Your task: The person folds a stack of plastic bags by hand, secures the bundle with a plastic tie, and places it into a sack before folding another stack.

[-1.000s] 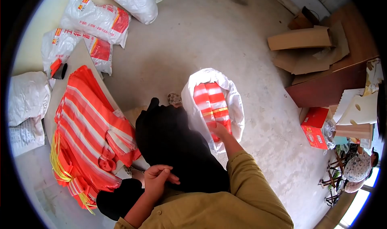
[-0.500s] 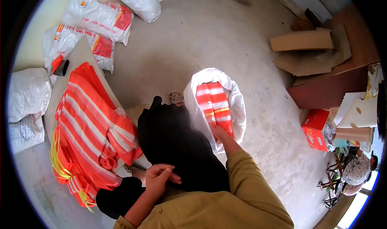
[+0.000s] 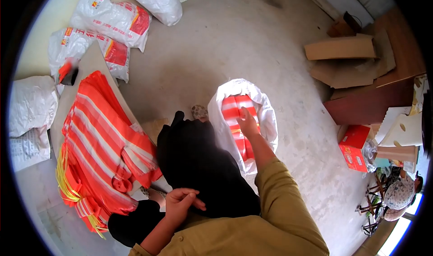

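My right hand (image 3: 249, 123) is over a white woven sack (image 3: 269, 114), fingers apart and holding nothing. Inside the sack lie rolled bundles of red-and-white striped material (image 3: 231, 110), with a yellow tie around them; my hand hides part of them. Whether my fingertips touch the bundles I cannot tell. My left hand (image 3: 181, 204) rests near my lap, its fingers curled in and nothing visible in them. To the left, a pile of red-and-white striped sheets (image 3: 97, 125) is spread on a table. Yellow strips (image 3: 67, 179) lie along its near left edge.
White printed sacks (image 3: 110, 19) stand on the floor at upper left. A dark and red object (image 3: 69, 73) sits at the table's far end. On the right are an opened cardboard box (image 3: 340, 48), a red box (image 3: 354, 148) and a seated person (image 3: 399, 193).
My right hand has moved up and away from the sack's near side, and its fingers have spread. My left hand stays curled near my lap.
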Motion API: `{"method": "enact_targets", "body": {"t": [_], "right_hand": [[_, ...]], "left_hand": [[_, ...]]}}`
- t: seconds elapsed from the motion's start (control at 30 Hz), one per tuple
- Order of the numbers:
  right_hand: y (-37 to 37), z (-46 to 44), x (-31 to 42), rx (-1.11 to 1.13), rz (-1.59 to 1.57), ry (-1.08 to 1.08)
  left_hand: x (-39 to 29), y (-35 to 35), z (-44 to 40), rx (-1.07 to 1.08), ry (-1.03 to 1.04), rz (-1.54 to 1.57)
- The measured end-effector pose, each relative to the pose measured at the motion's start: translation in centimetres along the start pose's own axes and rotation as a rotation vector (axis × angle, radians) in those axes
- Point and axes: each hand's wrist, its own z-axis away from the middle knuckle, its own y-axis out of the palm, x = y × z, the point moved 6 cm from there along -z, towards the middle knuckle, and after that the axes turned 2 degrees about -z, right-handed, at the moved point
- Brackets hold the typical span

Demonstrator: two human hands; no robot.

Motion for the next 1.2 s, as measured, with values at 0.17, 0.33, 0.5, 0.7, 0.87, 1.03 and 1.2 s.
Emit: {"method": "enact_targets", "body": {"t": [0.17,0.33,0.5,0.7,0.87,1.03,1.2], "right_hand": [[3.5,-3.5,-0.6,0.064,0.071,0.082],[3.9,-2.9,0.3,-0.004,0.341,0.120],[5.4,-1.3,0.8,0.166,0.718,-0.190],[5.5,-0.7,0.2,0.348,0.821,-0.127],[4.6,-1.9,0.9,0.498,0.797,-0.051],[3.2,-2.5,0.2,0.452,0.589,-0.065],[2.9,-2.2,-2.5,0.350,0.408,-0.039]], "left_hand": [[0.2,-0.2,0.1,0.034,-0.033,0.069],[0.3,-0.5,0.0,0.056,-0.079,0.061],[0.0,-0.4,-0.1,0.086,-0.078,0.053],[0.0,-0.7,0.0,0.129,-0.049,0.070],[0.2,-0.8,-0.1,0.133,-0.043,0.120],[0.0,-0.7,0.0,0.146,-0.038,0.124],[0.1,-0.9,0.0,0.155,-0.045,0.132]]}}
